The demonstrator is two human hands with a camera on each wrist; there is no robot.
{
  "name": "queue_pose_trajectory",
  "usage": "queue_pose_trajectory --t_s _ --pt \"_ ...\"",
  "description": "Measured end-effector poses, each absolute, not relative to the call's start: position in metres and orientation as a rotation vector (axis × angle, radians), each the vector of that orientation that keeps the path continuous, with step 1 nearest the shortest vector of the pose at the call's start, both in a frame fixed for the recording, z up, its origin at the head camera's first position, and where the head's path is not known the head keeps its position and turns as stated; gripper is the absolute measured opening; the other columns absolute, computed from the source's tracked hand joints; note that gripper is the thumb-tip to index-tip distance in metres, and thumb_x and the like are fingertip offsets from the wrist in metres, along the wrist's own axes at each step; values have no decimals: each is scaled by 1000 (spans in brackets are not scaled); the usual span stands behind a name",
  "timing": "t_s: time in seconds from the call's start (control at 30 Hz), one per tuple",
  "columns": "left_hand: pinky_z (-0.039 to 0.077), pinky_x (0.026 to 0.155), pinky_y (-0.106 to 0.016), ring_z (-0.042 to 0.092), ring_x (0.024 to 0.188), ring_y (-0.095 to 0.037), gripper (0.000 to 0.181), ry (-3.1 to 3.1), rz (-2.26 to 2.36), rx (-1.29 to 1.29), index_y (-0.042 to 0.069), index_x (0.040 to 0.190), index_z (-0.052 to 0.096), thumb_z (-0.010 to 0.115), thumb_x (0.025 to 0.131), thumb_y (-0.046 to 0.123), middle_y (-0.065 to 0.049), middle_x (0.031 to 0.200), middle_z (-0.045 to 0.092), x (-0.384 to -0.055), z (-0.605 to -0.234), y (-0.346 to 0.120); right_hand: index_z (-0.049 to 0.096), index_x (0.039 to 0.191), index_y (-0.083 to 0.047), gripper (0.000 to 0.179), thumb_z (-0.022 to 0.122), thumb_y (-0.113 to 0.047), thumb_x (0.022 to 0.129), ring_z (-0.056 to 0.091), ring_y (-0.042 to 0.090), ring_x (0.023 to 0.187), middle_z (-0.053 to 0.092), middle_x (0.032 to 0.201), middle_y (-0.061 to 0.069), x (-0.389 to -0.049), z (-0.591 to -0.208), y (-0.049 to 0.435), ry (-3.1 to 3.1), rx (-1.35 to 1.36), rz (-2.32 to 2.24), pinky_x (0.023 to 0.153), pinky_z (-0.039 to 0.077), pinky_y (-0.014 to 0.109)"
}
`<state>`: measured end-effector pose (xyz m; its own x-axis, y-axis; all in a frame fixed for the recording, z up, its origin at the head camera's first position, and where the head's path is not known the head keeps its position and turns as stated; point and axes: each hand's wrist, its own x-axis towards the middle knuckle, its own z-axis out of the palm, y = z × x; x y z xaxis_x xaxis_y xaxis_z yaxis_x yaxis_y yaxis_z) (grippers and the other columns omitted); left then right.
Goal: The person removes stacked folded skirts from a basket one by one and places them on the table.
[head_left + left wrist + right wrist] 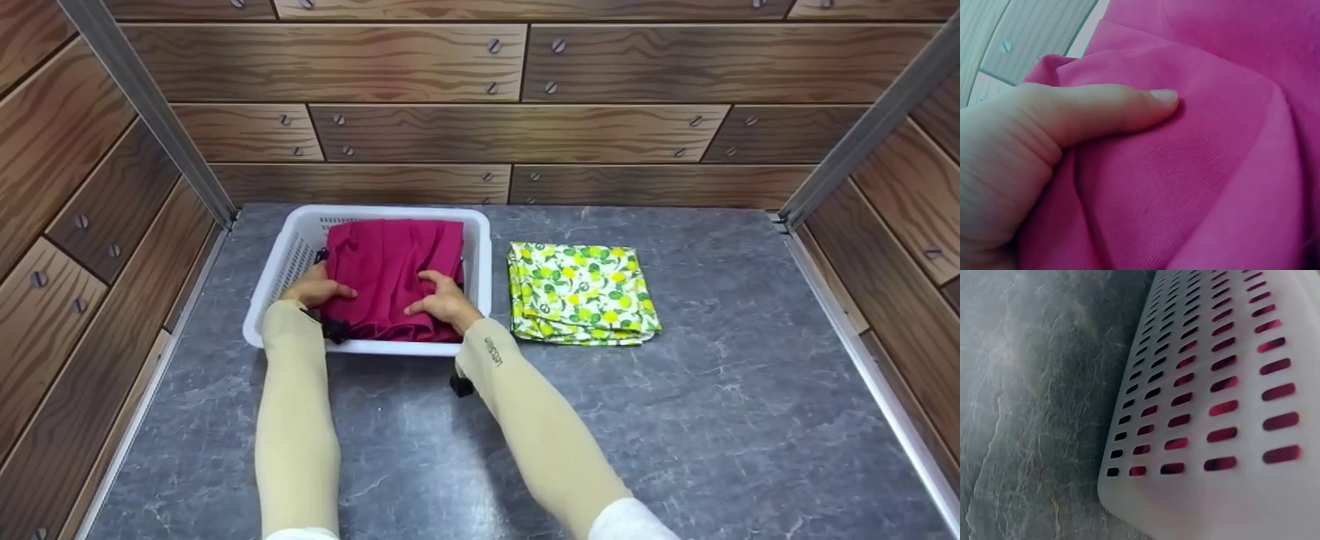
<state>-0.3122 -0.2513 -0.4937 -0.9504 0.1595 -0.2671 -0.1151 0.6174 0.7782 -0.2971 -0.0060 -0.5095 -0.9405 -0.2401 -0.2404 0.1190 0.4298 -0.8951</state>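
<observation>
A folded crimson cloth [386,262] lies inside a white slotted plastic basket [480,225]. My left hand [315,289] grips the cloth's left side; in the left wrist view its thumb lies across the twill fabric [1196,157], and the other fingers are hidden. At the cloth's right edge, my right hand [448,302] holds it with the thumb on top, its remaining fingers partly out of sight. The right wrist view does not show that hand, only the basket's outer wall [1196,399], with crimson fabric visible through the slots.
Right of the basket, a folded cloth with a lemon print [581,292] lies on the grey marbled tabletop [712,420]. Wood-patterned panels [420,67] stand at the back and both sides, with metal posts [150,112] at the corners.
</observation>
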Motion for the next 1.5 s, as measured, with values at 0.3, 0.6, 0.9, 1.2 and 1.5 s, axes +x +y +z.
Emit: queue_pose_trajectory --t_s 0.3,0.6,0.9,1.2,1.5 --pt "44 102 -39 53 116 -34 63 2551 1415 -38 -17 136 44 69 81 -2 -32 131 54 -314 -496 -255 68 132 -17 57 72 2 78 58 34 118 67 129 13 -298 -511 -15 2832 -80 -1203 98 48 42" --pt "42 105 -44 52 115 -35 61 2571 1509 -88 -19 133 47 69 78 -7 -32 127 56 -315 -501 -253 62 131 -4 54 69 5 78 52 35 124 64 129 19 -309 -512 -8 2801 27 -1234 106 40 39" --pt "40 108 -43 47 127 -38 72 2464 1518 -39 -15 145 36 68 82 -3 -34 141 48 -312 -504 -254 51 142 9 75 74 8 71 52 32 128 57 139 25 -317 -510 -2 2405 87 -1579 110 38 31" --pt "31 116 -38 42 134 -33 87 2471 1676 36 -10 147 36 80 73 3 -27 145 46 -331 -534 -274 50 145 7 69 75 0 81 48 29 133 51 147 21 -316 -507 -2 2365 37 -1635 111 38 34" --pt "15 122 -48 17 149 -43 88 2664 1373 289 -3 157 23 65 80 -12 -29 160 24 -315 -497 -258 52 149 -9 86 72 16 69 35 29 144 44 155 17 -319 -512 0 2421 -92 -1762 115 33 36"
